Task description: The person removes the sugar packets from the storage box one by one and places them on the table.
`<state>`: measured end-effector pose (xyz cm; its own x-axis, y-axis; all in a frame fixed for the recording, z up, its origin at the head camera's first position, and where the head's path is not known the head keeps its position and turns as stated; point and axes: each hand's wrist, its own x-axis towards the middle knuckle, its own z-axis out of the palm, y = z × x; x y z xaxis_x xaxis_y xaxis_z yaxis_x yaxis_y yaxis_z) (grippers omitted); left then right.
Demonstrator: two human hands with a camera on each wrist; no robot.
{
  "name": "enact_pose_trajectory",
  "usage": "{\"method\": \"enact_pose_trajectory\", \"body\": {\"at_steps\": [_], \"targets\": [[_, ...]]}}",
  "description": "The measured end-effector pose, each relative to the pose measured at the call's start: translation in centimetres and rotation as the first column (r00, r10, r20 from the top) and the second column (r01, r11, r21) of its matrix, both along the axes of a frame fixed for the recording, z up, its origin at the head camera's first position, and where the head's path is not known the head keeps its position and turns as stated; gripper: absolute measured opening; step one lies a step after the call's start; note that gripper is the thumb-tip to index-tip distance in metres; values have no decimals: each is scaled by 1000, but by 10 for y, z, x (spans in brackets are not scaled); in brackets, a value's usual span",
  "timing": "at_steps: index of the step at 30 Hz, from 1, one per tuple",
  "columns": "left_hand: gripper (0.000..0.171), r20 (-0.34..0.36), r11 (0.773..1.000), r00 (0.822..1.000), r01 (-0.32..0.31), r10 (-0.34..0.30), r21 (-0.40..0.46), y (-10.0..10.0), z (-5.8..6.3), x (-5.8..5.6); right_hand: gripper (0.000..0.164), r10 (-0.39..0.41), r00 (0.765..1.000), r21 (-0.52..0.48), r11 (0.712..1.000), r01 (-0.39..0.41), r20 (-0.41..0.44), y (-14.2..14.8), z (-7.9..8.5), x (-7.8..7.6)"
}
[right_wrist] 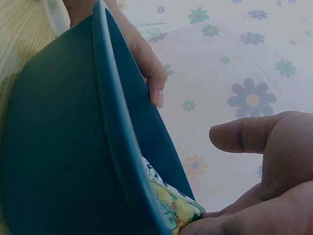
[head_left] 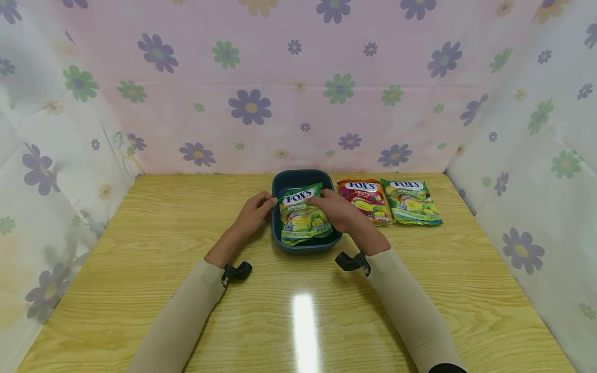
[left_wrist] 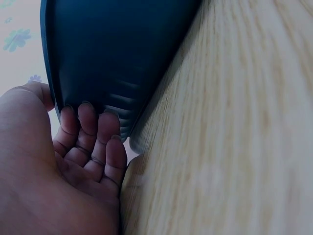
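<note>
Where the wooden table (head_left: pixel 420 274) meets the far side of the booth, a floral cloth (head_left: pixel 289 62) hangs as backdrop, pale pink with purple, green and orange daisies. Side cloths, two: left (head_left: pixel 51 119) and right (head_left: pixel 536 171), whitish, same flower pattern, somewhat creased at left. Tabletop: yellowish, fine grain, glossy, with one white streak of glare (head_left: pixel 305 331) at the near centre. Bin, one: dark blue (head_left: pixel 305 250), rounded corners, standing at the middle of the table's far edge. Green sweet packet (head_left: pixel 303 220), marked FOX'S, lying face up inside the bin at a slight slant. Outside it, to the right and side by side on the table: one red packet (head_left: pixel 366 201), marked FOX'S FRUITS, nearest the bin; one other green packet (head_left: pixel 412 203) just beside that. Left hand (head_left: pixel 254 211): thumb over the bin's left rim, fingers curled against its outer wall, gripping it. Right hand (head_left: pixel 338 210): above the bin's right rim, thumb straight and spread wide from the fingers, which touch the packet inside; fingertips hidden. Sleeves, two: beige (head_left: pixel 182 316), each with a black wrist mount (head_left: pixel 240 270) at the cuff.
</note>
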<state>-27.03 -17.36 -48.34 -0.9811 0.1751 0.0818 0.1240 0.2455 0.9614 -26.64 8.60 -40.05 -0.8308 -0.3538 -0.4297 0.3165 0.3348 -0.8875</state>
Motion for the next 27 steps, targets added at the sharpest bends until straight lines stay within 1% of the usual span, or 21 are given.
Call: {"method": "enact_pose_trajectory", "body": {"at_steps": [5,12,13,19,20,24,27], "targets": [[30,4,1000,1000,0,0,-2,0,1,1,86,1,1000,-15,1000,-1,-2,0,-2,-2],[33,23,1000,1000,10,-10,-13,-1,-1,-1,85,1,1000,-2,1000,-1,-9,1,-3,-2],[32,28,1000,1000,13,-13,-16,0,1,0,86,1,1000,-2,1000,-1,-8,1,-3,-1],[32,23,999,999,27,-26,-22,6,34,20,86,-6,1000,-2,1000,6,-12,1,-3,0],[32,20,999,999,28,-28,-21,6,38,23,86,-6,1000,-2,1000,6,-12,1,-2,0],[33,21,999,999,29,-29,-25,6,39,23,85,9,1000,-25,1000,-10,-11,1,-2,1],[33,19,999,999,29,-28,-29,6,39,24,86,38,999,-39,998,-39,-3,2,-3,0]]}}
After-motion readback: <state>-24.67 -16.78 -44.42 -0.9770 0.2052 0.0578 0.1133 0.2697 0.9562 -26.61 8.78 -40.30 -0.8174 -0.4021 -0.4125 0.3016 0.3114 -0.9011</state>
